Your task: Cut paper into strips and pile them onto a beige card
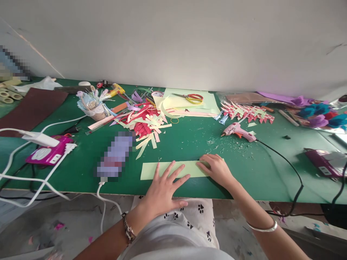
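Observation:
A pale yellow-green paper strip (148,171) lies lengthwise along the front of the green table. My left hand (166,187) is spread out, its fingertips resting on the strip's left and middle part and its thumb over the table's front edge. At the strip's right end, my right hand (217,169) has its fingers bent in around the paper, thumb at the near side; the end under the palm is hidden. Beyond the hands, a pink glue gun (238,131) lies on its side, with small scraps scattered near its nozzle.
A pile of cut paper strips (146,121) spreads behind my left hand. Scissors (191,98) with red and yellow handles lie on pale paper sheets. A woven paper piece (248,112) lies right. A blurred phone (115,155), purple power strips (51,151) and cables flank the hands.

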Available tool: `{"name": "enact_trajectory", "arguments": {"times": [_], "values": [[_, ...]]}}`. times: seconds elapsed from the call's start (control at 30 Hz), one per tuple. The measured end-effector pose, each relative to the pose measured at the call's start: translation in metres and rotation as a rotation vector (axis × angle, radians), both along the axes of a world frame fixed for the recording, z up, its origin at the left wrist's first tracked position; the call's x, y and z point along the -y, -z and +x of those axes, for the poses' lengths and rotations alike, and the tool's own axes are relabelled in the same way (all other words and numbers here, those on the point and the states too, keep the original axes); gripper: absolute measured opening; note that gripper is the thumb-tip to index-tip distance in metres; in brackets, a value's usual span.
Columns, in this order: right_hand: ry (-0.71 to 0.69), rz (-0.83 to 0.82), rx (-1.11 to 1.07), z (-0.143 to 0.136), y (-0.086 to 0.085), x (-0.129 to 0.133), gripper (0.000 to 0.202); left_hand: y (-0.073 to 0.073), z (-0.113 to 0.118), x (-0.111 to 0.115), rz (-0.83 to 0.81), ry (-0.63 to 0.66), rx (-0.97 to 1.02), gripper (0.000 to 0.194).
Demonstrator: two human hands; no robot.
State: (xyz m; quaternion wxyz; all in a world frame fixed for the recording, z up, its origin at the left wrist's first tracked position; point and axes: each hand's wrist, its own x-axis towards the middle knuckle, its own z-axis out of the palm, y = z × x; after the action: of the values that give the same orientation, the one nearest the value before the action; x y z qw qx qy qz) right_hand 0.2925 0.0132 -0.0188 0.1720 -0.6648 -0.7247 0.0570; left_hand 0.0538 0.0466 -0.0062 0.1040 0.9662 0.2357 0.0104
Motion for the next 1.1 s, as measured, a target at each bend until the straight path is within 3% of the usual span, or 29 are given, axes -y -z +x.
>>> {"name": "enact_trajectory", "arguments": {"times": [0.13,0.3,0.37,0.53,0.63,0.7,0.8,0.87,0.97,1.1], "values": [[0.115,0.001,0.020,0.023,0.003,0.007,0.024,0.002,0.001,0.001,0.008,-0.007,0.006,0.071],[0.124,0.002,0.102,0.026,0.005,0.009,0.031,-0.009,-0.010,-0.005,0.005,0.000,0.008,0.071],[0.118,0.008,0.123,0.025,0.005,0.009,0.031,-0.018,-0.025,-0.017,0.075,-0.079,0.037,0.071],[0.131,0.030,0.111,0.023,0.006,0.010,0.031,-0.034,-0.073,-0.067,0.340,-0.531,0.081,0.065],[0.133,0.055,0.105,0.023,0.007,0.010,0.032,-0.034,-0.092,-0.087,0.361,-0.590,0.017,0.064],[0.122,0.065,0.102,0.023,0.007,0.010,0.031,-0.035,-0.093,-0.089,0.376,-0.581,0.016,0.061],[0.100,0.083,0.095,0.022,0.005,0.010,0.030,-0.041,-0.075,-0.075,0.380,-0.516,0.110,0.054],[0.074,0.140,0.061,0.018,0.000,0.010,0.030,-0.045,-0.053,-0.060,0.278,-0.368,0.165,0.048],[0.012,0.271,-0.023,0.006,-0.015,0.010,0.028,-0.050,-0.013,-0.040,0.097,-0.188,0.224,0.045],[-0.061,0.355,-0.093,-0.013,-0.041,0.007,0.026,-0.050,0.024,-0.032,0.037,-0.111,0.294,0.032]]}}
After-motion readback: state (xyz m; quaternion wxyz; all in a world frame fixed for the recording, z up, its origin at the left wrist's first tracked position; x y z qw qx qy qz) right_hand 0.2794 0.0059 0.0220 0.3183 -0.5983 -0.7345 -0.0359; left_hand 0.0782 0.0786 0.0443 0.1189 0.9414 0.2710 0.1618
